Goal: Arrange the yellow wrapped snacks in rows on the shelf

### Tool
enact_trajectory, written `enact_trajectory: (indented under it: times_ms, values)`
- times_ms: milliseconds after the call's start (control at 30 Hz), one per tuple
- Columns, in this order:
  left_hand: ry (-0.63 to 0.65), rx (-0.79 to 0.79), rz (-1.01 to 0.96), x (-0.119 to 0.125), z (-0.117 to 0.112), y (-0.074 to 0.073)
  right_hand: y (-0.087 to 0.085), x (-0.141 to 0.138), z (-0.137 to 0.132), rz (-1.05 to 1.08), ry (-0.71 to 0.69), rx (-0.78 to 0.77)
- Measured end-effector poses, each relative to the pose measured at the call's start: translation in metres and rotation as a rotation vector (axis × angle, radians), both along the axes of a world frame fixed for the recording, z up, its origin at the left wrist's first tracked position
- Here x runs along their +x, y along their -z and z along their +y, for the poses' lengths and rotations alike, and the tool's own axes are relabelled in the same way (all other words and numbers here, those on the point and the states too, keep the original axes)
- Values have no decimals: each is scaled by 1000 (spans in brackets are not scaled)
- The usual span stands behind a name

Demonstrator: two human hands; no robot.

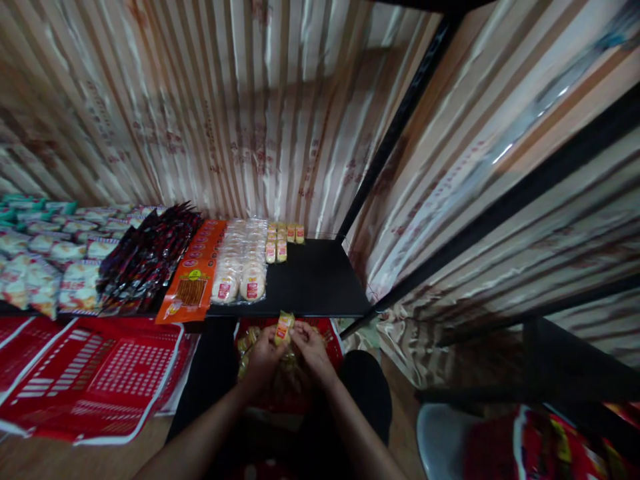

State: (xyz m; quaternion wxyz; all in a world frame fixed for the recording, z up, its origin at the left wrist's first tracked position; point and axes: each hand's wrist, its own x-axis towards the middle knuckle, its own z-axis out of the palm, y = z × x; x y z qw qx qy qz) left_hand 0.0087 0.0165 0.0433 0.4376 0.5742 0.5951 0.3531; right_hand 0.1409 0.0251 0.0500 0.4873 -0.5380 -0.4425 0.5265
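Observation:
A small yellow wrapped snack packet (284, 328) with a red label is held upright between my two hands, just in front of the shelf edge. My left hand (264, 353) pinches it from the left side. My right hand (311, 348) has its fingers closed on the right side of the same packet. Below my hands, between my knees, a red basket (336, 331) holds many similar yellow packets (245, 343), partly hidden by my hands and forearms. On the black shelf (317, 283), more yellow packets (277, 250) stand in a small group at the back.
Left of them on the shelf lie round crackers (239, 267) in clear wrap, an orange bag (193, 277), dark glossy packets (147, 257) and white snack bags (80, 283). Red baskets (100, 373) sit at lower left. Black posts (400, 127) and a striped curtain (260, 120) enclose the shelf.

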Motion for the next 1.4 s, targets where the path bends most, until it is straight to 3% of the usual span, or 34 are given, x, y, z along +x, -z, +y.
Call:
enact_trajectory:
  times_ms: [167,333,500,633,767,1067,1400]
  values:
    - [-75,86,174,6,11,-9,-19,-8,6,-141,11,66]
    - [-111,136,112,14,23,-23,-30,-8,20,-354,55,130]
    - [-148,186,147,19,34,-36,-31,-5,41,-436,92,199]
    - [-204,188,185,23,45,-43,-26,-6,66,-347,99,182]
    - [-244,182,157,30,59,-42,-24,-9,97,-261,124,181]
    - [-205,167,7,41,102,-31,-24,-18,156,-360,155,202]
    - [-273,130,-43,42,139,-30,-24,-28,194,-484,105,264]
